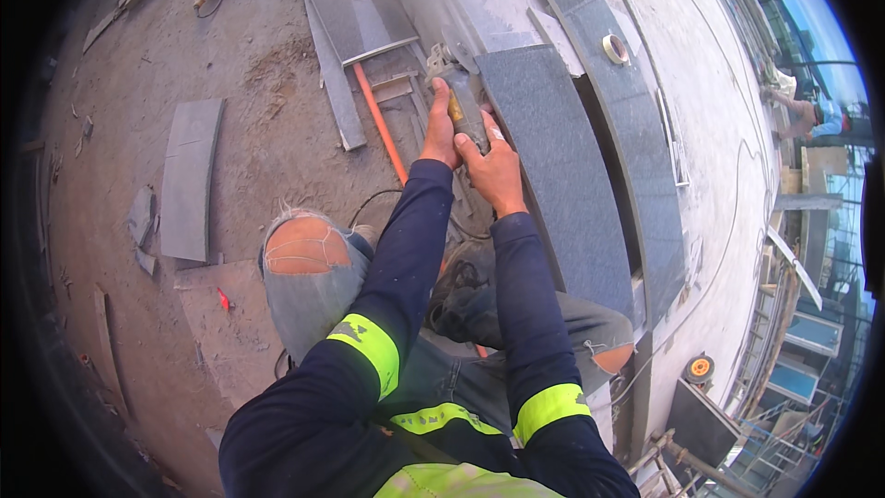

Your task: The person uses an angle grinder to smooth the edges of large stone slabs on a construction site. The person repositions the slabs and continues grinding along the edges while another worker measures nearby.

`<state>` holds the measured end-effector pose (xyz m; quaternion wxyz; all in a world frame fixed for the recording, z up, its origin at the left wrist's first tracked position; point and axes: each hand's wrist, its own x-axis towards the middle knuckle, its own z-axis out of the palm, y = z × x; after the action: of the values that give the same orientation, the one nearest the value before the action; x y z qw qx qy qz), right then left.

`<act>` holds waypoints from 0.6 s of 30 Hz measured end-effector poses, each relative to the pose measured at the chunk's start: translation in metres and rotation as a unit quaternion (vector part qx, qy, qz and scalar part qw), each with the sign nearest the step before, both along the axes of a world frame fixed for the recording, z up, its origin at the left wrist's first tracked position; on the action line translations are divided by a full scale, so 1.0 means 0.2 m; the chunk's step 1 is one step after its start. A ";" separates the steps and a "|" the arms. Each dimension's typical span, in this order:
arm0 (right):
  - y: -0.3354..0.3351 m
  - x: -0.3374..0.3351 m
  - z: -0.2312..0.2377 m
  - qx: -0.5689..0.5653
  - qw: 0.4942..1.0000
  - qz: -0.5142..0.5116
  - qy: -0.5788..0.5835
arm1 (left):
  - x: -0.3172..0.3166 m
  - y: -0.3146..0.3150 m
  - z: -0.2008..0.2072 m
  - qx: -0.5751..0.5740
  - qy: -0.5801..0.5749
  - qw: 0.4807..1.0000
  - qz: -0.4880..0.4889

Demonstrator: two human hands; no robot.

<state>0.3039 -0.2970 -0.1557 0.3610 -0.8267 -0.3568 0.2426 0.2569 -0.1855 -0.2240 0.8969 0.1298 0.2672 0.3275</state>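
Both my hands are wrapped round an angle grinder (467,108) with a grey and yellow body. My left hand (441,134) grips its left side, thumb up along the body. My right hand (496,169) closes on the rear from the right, with a pale wrap on one finger. The grinder's head (442,60) points away from me, beside the near left corner of a dark grey stone slab (553,157). Dust blurs the air beyond it, and I cannot make out the disc clearly.
An orange hose (376,120) runs left of my hands, past a grey tile (361,9) and a narrow strip (332,83). A tape roll (615,49) lies on the long stone edging (599,37). Another slab (192,180) lies left. A person (816,115) is far right.
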 end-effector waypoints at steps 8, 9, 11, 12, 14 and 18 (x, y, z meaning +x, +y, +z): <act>-0.05 -0.04 0.02 -0.004 1.000 0.004 -0.009 | -0.03 -0.06 0.02 -0.011 -0.035 0.998 -0.046; -0.07 -0.03 0.00 -0.003 1.000 0.004 -0.022 | -0.03 -0.07 0.05 -0.004 -0.036 0.998 -0.047; -0.07 -0.04 0.00 0.001 0.999 0.008 -0.036 | -0.04 -0.08 0.04 0.007 -0.042 0.998 -0.049; -0.07 -0.05 -0.01 0.002 0.999 0.010 -0.044 | -0.04 -0.08 0.04 0.012 -0.045 0.998 -0.050; -0.08 -0.05 -0.01 -0.006 0.999 0.008 -0.036 | -0.05 -0.09 0.04 0.015 -0.043 0.998 -0.053; -0.09 -0.05 -0.01 -0.008 1.000 0.007 -0.027 | -0.04 -0.09 0.02 0.001 -0.038 0.998 -0.055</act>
<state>0.2935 -0.3158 -0.1578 0.3429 -0.8333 -0.3704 0.2254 0.2479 -0.2043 -0.2197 0.9229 0.1326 0.2247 0.2830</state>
